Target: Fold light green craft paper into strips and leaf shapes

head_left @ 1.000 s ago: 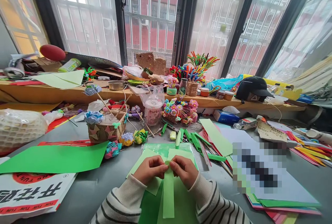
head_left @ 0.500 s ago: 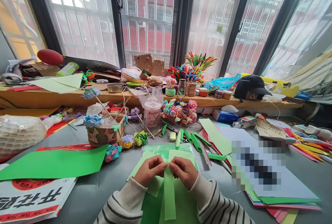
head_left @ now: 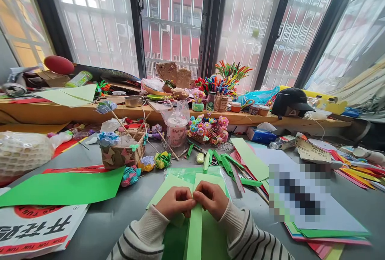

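Note:
A light green paper strip (head_left: 195, 232) runs toward me from between my two hands. My left hand (head_left: 176, 202) pinches its far end with thumb and forefinger. Close against it, my right hand (head_left: 213, 200) pinches the same end, the fingertips of both nearly touching. Beneath the hands lie light green paper sheets (head_left: 167, 187) and a darker green sheet (head_left: 174, 238), partly covered by the sleeves and the strip. Just beyond, several folded green paper pieces (head_left: 227, 165) lie in a loose heap beside a ruler (head_left: 238, 179).
On the left stand a basket of paper flowers (head_left: 122, 155) and a bright green sheet (head_left: 63, 187). Stacked paper (head_left: 333, 212) lies at the right. A lidded plastic cup (head_left: 177, 129) and a bunch of small flowers (head_left: 207, 128) stand ahead, below the cluttered sill (head_left: 144, 111).
Both hands have shifted slightly toward me. The strip's near end has moved closer to me, past the lower edge of the view.

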